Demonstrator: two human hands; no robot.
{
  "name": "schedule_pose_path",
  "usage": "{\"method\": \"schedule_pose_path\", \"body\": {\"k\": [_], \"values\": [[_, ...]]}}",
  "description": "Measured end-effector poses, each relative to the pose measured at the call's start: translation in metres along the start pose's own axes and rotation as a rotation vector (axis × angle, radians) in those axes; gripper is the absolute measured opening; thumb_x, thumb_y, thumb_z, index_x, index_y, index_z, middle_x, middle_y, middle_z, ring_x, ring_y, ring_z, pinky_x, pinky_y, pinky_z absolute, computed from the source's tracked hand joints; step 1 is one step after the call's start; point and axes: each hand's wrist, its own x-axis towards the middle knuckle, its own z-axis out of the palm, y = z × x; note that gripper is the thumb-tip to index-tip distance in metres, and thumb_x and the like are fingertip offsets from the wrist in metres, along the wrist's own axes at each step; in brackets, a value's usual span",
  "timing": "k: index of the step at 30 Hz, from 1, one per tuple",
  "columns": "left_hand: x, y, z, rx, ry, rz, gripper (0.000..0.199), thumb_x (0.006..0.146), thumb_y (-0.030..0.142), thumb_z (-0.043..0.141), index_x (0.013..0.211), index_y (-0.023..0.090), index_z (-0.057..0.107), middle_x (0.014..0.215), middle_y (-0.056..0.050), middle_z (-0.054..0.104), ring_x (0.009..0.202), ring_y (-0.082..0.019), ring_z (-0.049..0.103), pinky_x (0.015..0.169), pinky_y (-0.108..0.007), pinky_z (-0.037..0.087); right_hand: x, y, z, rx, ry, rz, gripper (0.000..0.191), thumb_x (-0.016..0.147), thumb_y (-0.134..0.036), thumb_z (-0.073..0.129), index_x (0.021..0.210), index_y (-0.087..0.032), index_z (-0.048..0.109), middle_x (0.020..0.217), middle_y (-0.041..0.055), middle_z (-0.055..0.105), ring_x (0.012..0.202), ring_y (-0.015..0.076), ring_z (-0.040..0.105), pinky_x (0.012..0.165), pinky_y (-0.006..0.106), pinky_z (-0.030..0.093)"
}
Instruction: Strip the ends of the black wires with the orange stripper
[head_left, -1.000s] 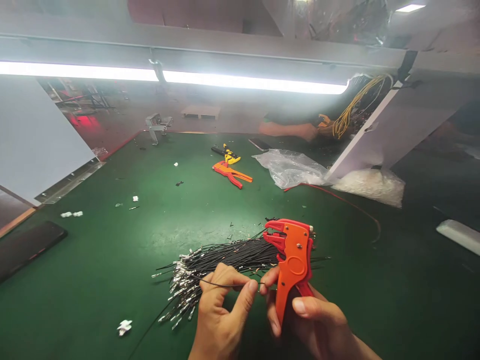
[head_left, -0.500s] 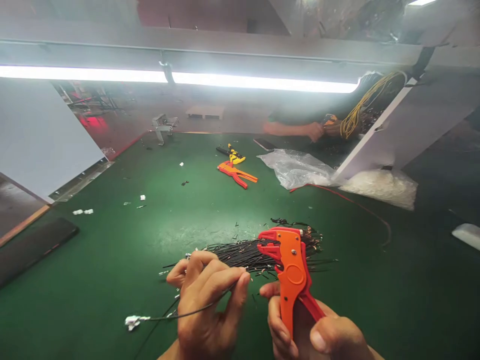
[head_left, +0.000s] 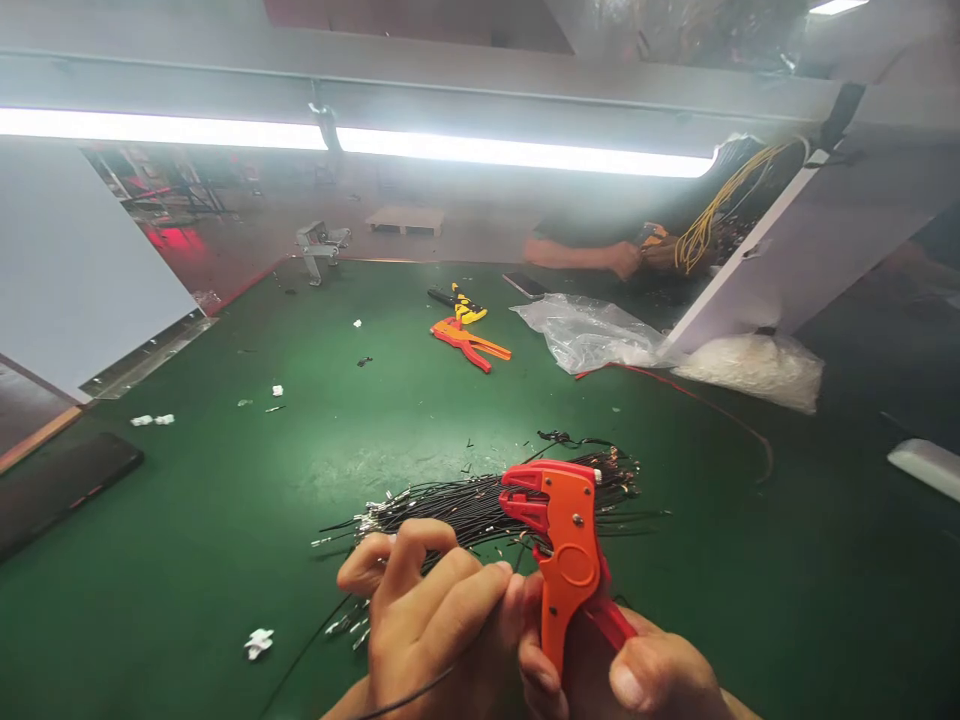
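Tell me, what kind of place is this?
Probably a workshop where wire harnesses get put together. The right hand holds an orange wire stripper above a bundle of black wires on a green workbench, and another person's hands work yellow wires.

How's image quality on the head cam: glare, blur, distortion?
Head view: the strip light blows out and hazes the top; wide-angle bending shows at the edges; a bright pool on the green mat; left hand, right hand and orange wire stripper reasonably sharp; the co-worker's hands soft.
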Motion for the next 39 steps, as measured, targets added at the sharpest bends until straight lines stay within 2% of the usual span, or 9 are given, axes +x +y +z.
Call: {"method": "schedule_pose_path", "body": {"k": [2,7,12,15,19,26,32,35,39], "values": [[-0.001,0.002,0.0,-0.009,0.002,0.031,0.022,0.078,0.003,0.069,0.092,0.019,0.062,0.058,0.006,0.064,0.071,-0.019,0.056,0.081,-0.041,0.025,0.0,0.002,-0.001,-0.04,0.042,0.0,0.041,0.057,-0.023,0.071,0.096,-0.008,0.07,0.088,0.0099,0.064,0.081,0.0196,0.057,0.078,0.031,0.044],[-0.001,0.006,0.001,0.011,0.023,0.07,0.024,0.075,0.002,0.07,0.088,0.02,0.061,0.057,0.006,0.065,0.069,-0.02,0.056,0.076,-0.039,0.027,0.001,0.001,-0.003,-0.237,0.08,0.016,0.055,0.061,-0.031,0.075,0.112,-0.013,0.064,0.09,0.0079,0.064,0.078,0.0198,0.058,0.075,0.032,0.045],[-0.001,0.012,0.002,0.035,0.045,0.096,0.023,0.073,0.002,0.068,0.09,0.017,0.061,0.056,0.004,0.064,0.066,-0.019,0.054,0.071,-0.037,0.031,0.002,-0.003,0.004,-0.282,0.054,0.04,0.044,0.063,-0.031,0.073,0.103,-0.013,0.068,0.086,0.0063,0.064,0.075,0.0185,0.057,0.078,0.033,0.046],[-0.002,0.019,0.005,0.06,0.079,0.093,0.021,0.074,0.001,0.065,0.085,0.018,0.061,0.056,0.004,0.065,0.067,-0.019,0.055,0.075,-0.039,0.032,0.002,-0.007,0.011,-0.271,0.035,0.036,0.045,0.068,-0.037,0.071,0.107,-0.014,0.065,0.091,0.0078,0.064,0.082,0.0213,0.06,0.086,0.037,0.045],[-0.004,0.028,0.011,0.101,0.175,-0.003,0.022,0.074,0.0,0.06,0.08,0.021,0.061,0.048,0.006,0.06,0.068,-0.018,0.057,0.085,-0.042,0.03,-0.001,-0.011,0.019,-0.277,0.029,0.041,0.041,0.073,-0.038,0.071,0.107,-0.015,0.063,0.091,0.0077,0.065,0.088,0.0243,0.061,0.091,0.04,0.042],[-0.007,0.023,0.007,0.121,0.076,0.128,0.02,0.074,0.005,0.062,0.085,0.021,0.066,0.055,0.008,0.067,0.067,-0.017,0.062,0.087,-0.04,0.03,-0.003,-0.007,0.022,-0.203,0.068,0.029,0.04,0.072,-0.04,0.074,0.103,-0.017,0.061,0.085,0.0047,0.058,0.073,0.0177,0.052,0.078,0.031,0.04],[-0.009,0.031,0.011,0.099,0.163,0.022,0.022,0.082,0.003,0.054,0.081,0.023,0.064,0.052,0.007,0.064,0.066,-0.017,0.062,0.088,-0.04,0.03,-0.003,0.003,0.006,-0.283,-0.018,-0.028,0.041,0.078,-0.045,0.072,0.103,-0.013,0.065,0.081,0.0052,0.054,0.069,0.0153,0.047,0.069,0.028,0.038],[-0.011,0.035,0.015,0.087,0.213,-0.014,0.02,0.081,0.004,0.056,0.079,0.023,0.064,0.05,0.008,0.062,0.067,-0.017,0.06,0.091,-0.042,0.03,-0.004,0.005,0.005,-0.225,0.02,-0.013,0.044,0.08,-0.043,0.074,0.112,-0.014,0.063,0.086,0.0057,0.056,0.072,0.0144,0.048,0.073,0.028,0.038],[-0.009,0.037,0.016,0.099,0.24,-0.038,0.018,0.082,0.007,0.055,0.077,0.022,0.063,0.047,0.008,0.06,0.067,-0.017,0.057,0.092,-0.044,0.028,-0.001,0.003,0.006,-0.331,-0.004,-0.058,0.04,0.084,-0.048,0.069,0.096,-0.01,0.067,0.077,0.005,0.055,0.068,0.014,0.048,0.067,0.026,0.036]]}}
